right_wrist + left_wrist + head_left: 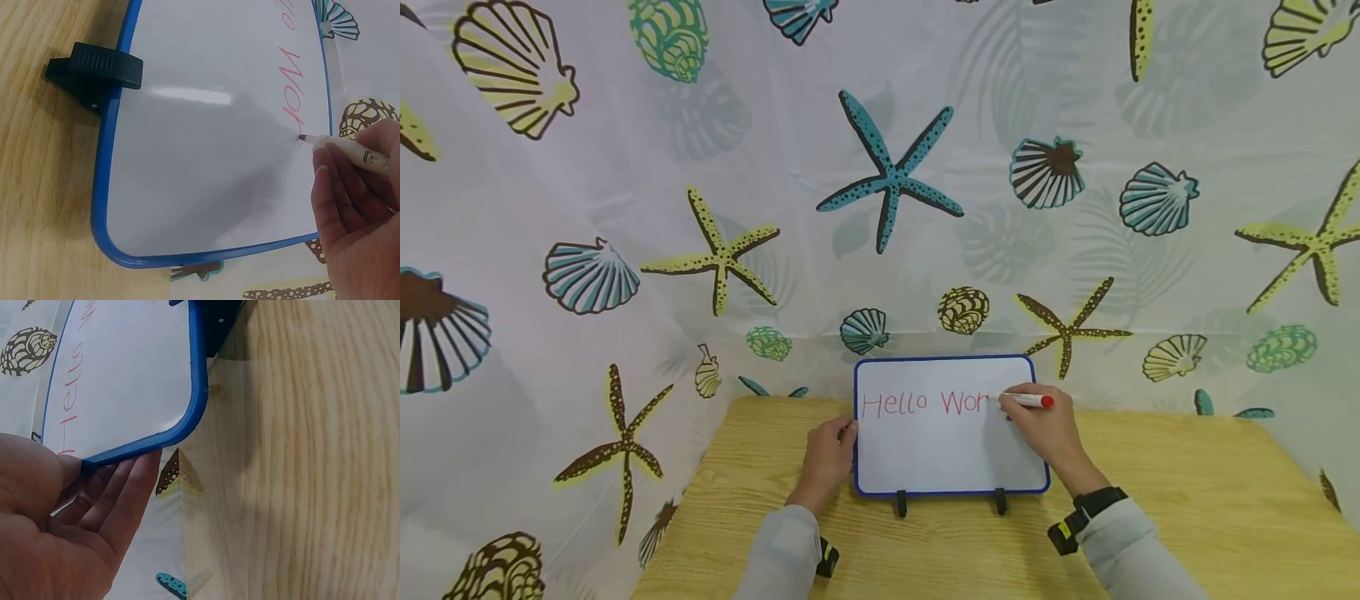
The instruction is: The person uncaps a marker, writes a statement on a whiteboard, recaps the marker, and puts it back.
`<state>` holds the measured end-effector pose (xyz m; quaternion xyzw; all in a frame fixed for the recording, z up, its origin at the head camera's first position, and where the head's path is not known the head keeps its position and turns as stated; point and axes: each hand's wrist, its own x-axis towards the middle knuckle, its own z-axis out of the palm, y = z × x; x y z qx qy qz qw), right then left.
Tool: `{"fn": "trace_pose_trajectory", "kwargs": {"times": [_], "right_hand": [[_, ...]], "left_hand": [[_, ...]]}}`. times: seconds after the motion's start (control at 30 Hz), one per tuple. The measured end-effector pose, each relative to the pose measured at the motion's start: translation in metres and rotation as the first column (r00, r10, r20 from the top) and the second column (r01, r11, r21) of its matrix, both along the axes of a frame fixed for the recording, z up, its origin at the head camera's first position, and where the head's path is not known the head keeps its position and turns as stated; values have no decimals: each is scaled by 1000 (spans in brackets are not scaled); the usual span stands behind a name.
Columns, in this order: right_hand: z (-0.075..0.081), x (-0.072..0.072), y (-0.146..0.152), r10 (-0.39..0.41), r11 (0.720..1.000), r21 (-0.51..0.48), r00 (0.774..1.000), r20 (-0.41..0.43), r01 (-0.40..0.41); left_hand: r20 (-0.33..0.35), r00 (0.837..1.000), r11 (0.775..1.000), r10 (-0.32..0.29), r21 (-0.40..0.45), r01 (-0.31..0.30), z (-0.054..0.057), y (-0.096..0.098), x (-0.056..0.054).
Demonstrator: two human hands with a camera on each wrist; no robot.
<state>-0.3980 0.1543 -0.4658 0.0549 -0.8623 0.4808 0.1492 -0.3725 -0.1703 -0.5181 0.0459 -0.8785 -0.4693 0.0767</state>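
Observation:
A small whiteboard (925, 454) with a blue frame stands upright on the table, bearing the red letters "Hello Wor" (925, 405). My left hand (829, 458) grips its left edge, thumb at the front and fingers behind the frame, as the left wrist view shows (81, 525). Between the thumb and fingers of my right hand (1047, 423) is a white marker (1026, 400) with a red end. In the right wrist view the marker's tip (302, 137) is right at the last letter, on the board's surface.
Two black clips (902, 502) hold the board's lower edge; one clip (103, 65) shows large in the right wrist view. The wooden table (1187, 500) extends to both sides. Behind it hangs a white curtain (790, 150) printed with shells and starfish.

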Motion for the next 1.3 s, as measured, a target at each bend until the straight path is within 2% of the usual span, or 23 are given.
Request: {"fn": "trace_pose_trajectory", "kwargs": {"times": [0.23,0.97,1.3], "right_hand": [[4,2,6,-12,1000,-21,1000,-26,12],[3,1,8,-19,999,-28,1000,-2,19],[1,-2,7,-5,1000,-10,999,-44,5]], "left_hand": [[-4,1000,1000,-12,-2,12,0,0,1],[-24,1000,1000,-2,-13,1,-2,0,0],[-10,1000,1000,1,-5,-1,-1,1,1]]}}
